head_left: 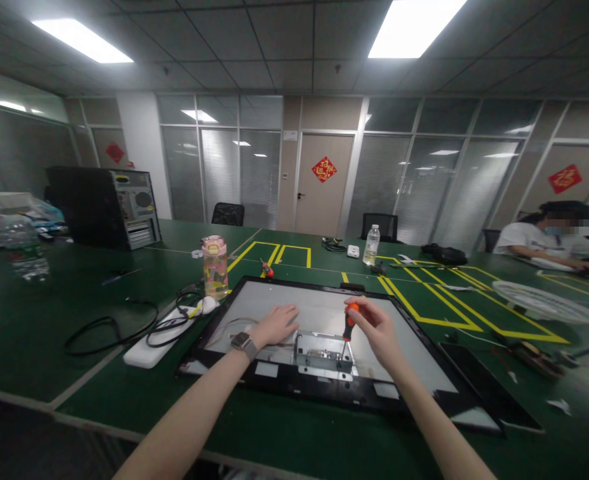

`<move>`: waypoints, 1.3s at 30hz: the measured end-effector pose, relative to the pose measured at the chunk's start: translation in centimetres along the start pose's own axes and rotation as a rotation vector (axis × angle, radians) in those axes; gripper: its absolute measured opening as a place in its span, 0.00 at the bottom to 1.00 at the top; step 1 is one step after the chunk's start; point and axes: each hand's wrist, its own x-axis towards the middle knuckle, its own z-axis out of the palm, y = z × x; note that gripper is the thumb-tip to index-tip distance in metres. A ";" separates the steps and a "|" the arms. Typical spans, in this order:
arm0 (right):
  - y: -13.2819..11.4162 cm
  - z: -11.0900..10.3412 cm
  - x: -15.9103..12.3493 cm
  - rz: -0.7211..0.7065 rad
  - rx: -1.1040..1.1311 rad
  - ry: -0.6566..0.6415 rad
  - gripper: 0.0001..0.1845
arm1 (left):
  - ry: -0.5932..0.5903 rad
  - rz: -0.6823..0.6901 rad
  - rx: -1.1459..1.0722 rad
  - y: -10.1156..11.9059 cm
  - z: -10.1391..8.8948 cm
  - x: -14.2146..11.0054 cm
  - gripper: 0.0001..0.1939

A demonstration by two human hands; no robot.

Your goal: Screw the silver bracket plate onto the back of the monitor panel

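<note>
A flat display panel [269, 303] with a black frame lies on the green table in front of me. On its near middle part sits a metal bracket [319, 345] with small parts inside. My right hand [374, 327] grips the orange-and-black handle of a screwdriver [349, 323], held upright with its tip down at the bracket's right end. Whether the tip sits in a screw is too small to tell. My left hand [278, 325] lies flat on the panel just left of the bracket, fingers stretched out, with a watch [244, 345] on the wrist. Thin wires run beside it.
Left of the panel are a white power strip [159, 340] with black cables and a pink-lidded bottle [215, 267]. A black computer case [102, 207] stands farther back. A water bottle [372, 245] is beyond the panel. At the right, a person [549, 233] sits at the table.
</note>
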 end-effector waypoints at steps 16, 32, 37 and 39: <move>0.4 0.0 0.0 0.004 0.073 0.002 0.14 | -0.008 -0.002 0.016 0.1 0.0 0.0 0.25; 0.7 0.1 -0.2 -0.029 0.063 0.004 0.10 | -0.026 0.000 0.040 0.0 0.0 0.1 0.25; 1.2 0.0 -0.2 -0.034 0.060 -0.013 0.10 | -0.022 -0.005 0.044 0.1 0.0 0.1 0.25; 1.3 -0.1 -0.2 -0.021 0.107 -0.065 0.12 | -0.022 -0.005 0.044 0.1 0.0 0.1 0.25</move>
